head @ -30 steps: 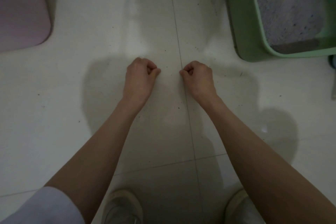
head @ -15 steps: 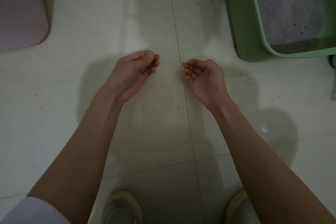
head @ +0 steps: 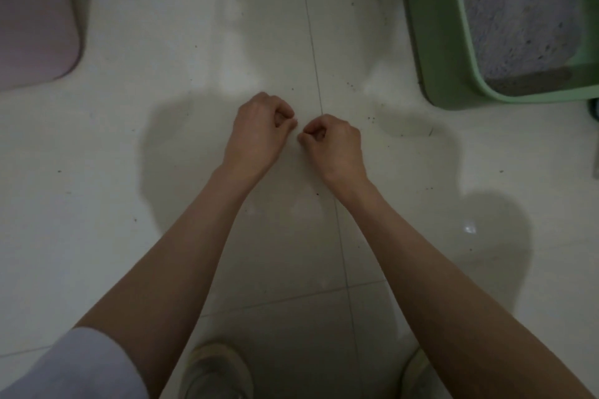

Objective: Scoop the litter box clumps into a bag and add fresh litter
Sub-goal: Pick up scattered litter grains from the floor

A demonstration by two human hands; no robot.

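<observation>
A green litter box [head: 431, 42] stands on the floor at the upper right, cut off by the frame. Grey litter [head: 515, 10] fills it, with a darker patch near its front rim. My left hand [head: 259, 133] and my right hand [head: 334, 142] hover side by side over the white tiled floor in the middle of the view, well left of the box. Both have their fingers curled into loose fists, knuckles up, thumbs nearly touching each other. Neither hand holds anything. No scoop, bag or fresh litter shows.
A pale pink object [head: 32, 16] with rounded corners sits at the upper left. Loose dark litter grains [head: 372, 120] speckle the floor near the box. My two shoes [head: 214, 372] show at the bottom edge. A dark object [head: 594, 108] peeks in at the right edge.
Half a second ago both hands were turned palm-up with relaxed fingers. They have since rolled back knuckles-up, curled into fists and drawn closer together.
</observation>
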